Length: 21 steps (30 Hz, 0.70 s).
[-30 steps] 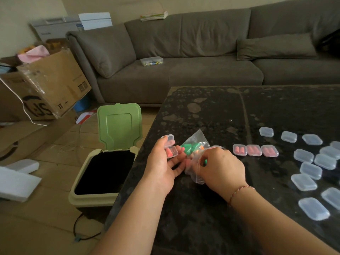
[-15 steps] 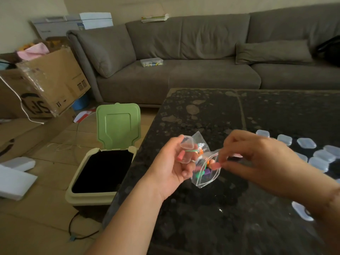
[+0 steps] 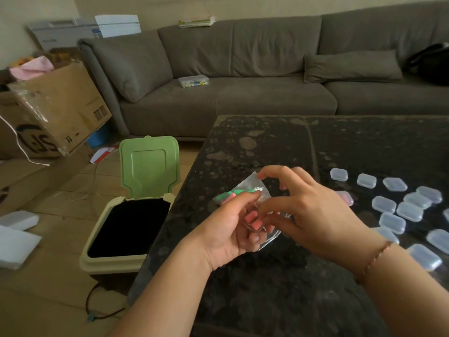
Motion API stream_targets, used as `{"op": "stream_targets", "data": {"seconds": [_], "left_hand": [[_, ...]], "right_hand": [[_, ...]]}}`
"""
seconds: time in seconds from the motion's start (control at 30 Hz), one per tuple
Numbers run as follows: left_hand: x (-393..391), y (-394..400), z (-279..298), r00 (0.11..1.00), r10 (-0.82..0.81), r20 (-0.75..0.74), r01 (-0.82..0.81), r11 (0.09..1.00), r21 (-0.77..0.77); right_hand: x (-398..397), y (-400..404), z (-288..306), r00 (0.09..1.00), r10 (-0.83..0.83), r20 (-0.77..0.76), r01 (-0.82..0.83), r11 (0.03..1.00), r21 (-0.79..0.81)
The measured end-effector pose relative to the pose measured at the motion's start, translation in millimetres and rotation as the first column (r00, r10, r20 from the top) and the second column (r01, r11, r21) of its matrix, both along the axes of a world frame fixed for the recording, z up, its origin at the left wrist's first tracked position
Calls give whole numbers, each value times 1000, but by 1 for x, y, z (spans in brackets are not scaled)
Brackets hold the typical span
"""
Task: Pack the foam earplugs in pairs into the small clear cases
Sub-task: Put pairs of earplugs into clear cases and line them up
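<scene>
My left hand (image 3: 226,229) grips a small clear case (image 3: 254,221) that holds two pink foam earplugs. The same hand holds a clear plastic bag (image 3: 245,189) of green and orange earplugs behind the case. My right hand (image 3: 315,215) has its fingers curled, and its fingertips pinch the right side of that case. Both hands hover above the dark table (image 3: 267,147). Several empty clear cases (image 3: 388,205) lie shut on the table to the right. A filled case with pink earplugs (image 3: 346,198) peeks out behind my right hand.
An open bin (image 3: 97,254) with a raised green lid (image 3: 149,166) stands on the floor by the table's left edge. A grey sofa (image 3: 243,93) runs along the far side. Cardboard boxes (image 3: 60,113) are at the left.
My right hand brought a pink earplug from the bag to the case in my left hand. Two pink earplugs now lie in the case, and my right fingers are at its side.
</scene>
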<state>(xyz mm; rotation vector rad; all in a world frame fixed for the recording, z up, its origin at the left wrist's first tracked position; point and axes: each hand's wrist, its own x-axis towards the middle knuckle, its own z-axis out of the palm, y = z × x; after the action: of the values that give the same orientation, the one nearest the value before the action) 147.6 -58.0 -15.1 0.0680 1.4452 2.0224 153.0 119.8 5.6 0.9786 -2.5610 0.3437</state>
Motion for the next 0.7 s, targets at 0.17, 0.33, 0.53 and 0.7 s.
{"op": "stream_targets", "data": {"seconds": [0.17, 0.33, 0.53, 0.7], "left_hand": [[-1, -1, 0, 999, 35, 17, -35, 999, 28], [-3, 0, 1, 983, 181, 10, -181, 977, 109], [-4, 3, 8, 962, 248, -117, -237, 967, 96], [-3, 17, 12, 973, 126, -192, -147, 984, -98]], "right_hand": [[0, 1, -2, 999, -18, -44, 8, 972, -236], [0, 2, 0, 990, -91, 106, 132, 859, -495], [8, -2, -9, 981, -132, 145, 166, 952, -256], [15, 3, -12, 988, -143, 53, 150, 973, -173]]}}
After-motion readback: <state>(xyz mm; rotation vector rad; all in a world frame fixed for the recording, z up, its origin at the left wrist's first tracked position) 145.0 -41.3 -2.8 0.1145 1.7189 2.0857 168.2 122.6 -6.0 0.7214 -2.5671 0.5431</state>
